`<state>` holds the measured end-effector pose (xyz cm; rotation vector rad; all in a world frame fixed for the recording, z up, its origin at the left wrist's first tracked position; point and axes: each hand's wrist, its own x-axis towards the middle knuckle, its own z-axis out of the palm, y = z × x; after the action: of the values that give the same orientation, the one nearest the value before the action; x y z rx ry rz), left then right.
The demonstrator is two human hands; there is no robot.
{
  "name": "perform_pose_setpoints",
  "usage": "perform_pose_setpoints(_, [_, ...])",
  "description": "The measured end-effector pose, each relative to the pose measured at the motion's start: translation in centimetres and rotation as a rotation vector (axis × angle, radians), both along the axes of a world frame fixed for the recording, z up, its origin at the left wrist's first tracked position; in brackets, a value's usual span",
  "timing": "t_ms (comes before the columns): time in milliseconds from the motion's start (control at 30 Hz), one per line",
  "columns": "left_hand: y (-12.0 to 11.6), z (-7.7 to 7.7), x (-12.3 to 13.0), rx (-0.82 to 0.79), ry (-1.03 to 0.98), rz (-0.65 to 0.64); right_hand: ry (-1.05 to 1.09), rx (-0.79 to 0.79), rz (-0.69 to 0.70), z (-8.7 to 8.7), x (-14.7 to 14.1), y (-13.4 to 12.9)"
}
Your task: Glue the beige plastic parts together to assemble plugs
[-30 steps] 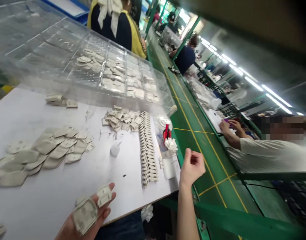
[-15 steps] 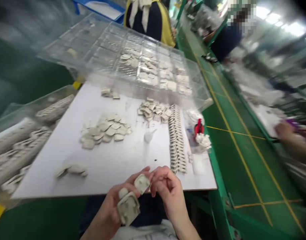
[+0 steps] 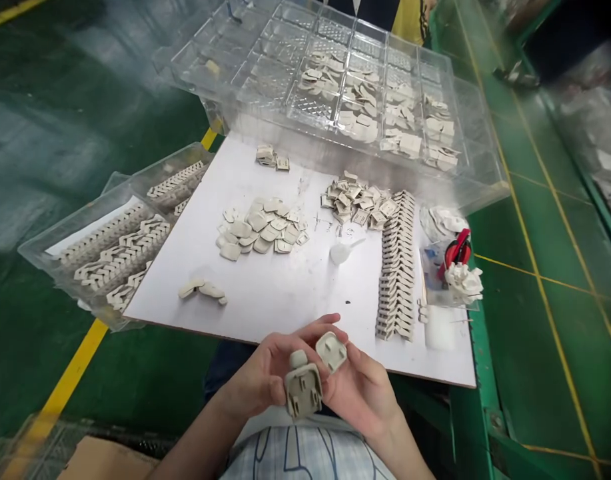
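Observation:
My left hand (image 3: 265,373) is closed round a larger grey plastic piece (image 3: 304,392), its hollow ribbed side up, with a small rounded part (image 3: 298,359) at its top. A smaller square cap (image 3: 331,352), inner side showing, sits between both hands; the fingers of my left hand lie behind it. My right hand (image 3: 368,393) has its fingertips at the cap's right edge, palm turned up under it. Past the hands, a pile of flat caps (image 3: 265,227) and a few joined pieces (image 3: 202,290) lie on the white board (image 3: 285,307).
A clear compartment tray (image 3: 265,107) with loose parts stands beyond the board. More parts fill a box (image 3: 110,247) on the left. A stacked row of parts (image 3: 398,267), a small pile (image 3: 360,200), a white scoop (image 3: 341,252) and red-handled tool (image 3: 455,253) lie around the right side.
The view has shifted, so the board and hands appear further right. My right hand has opened from a curled pose and come under the small cap. My left hand keeps the larger piece.

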<state>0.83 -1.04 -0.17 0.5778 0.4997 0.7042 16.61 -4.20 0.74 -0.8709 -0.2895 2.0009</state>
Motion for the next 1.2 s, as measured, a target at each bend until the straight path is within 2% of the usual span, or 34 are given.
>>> perform_pose_setpoints(100, [0.2, 0.0, 0.0, 0.02, -0.016, -0.028, -0.006, -0.022, 0.007, 0.2, 0.0, 0.1])
perform_pose_setpoints(167, [0.3, -0.2, 0.2, 0.013, -0.037, -0.014, -0.047, 0.018, 0.002, 0.3, 0.2, 0.2])
perform_pose_setpoints(267, [0.3, -0.4, 0.8, -0.025, 0.002, 0.099, -0.194, 0.136, -0.088, 0.4, 1.0, 0.4])
perform_pose_setpoints(367, [0.2, -0.5, 1.5, -0.1, 0.101, 0.238, -0.436, 0.284, -0.204, 0.3, 1.9, 0.5])
perform_pose_setpoints(433, [0.2, -0.4, 1.9, -0.164, 0.127, 0.3, -0.578, 0.363, -0.22, 0.4, 2.3, 0.6])
perform_pose_setpoints(533, [0.0, -0.2, 2.1, -0.196, 0.113, 0.34, -0.71, 0.447, -0.201, 0.6, 2.1, 0.9])
perform_pose_setpoints(733, [-0.1, -0.1, 1.9, -0.082, 0.134, 0.361, -0.898, 0.595, -0.141, 1.0, 1.4, 1.1])
perform_pose_setpoints(933, [0.0, -0.4, 1.6, -0.017, 0.206, 0.392, -0.984, 0.623, -0.053, 1.2, 1.4, 1.0])
perform_pose_setpoints(1200, [-0.2, -0.6, 1.5, 0.028, 0.247, 0.386, -1.038, 0.613, -0.035, 1.5, 1.5, 1.0])
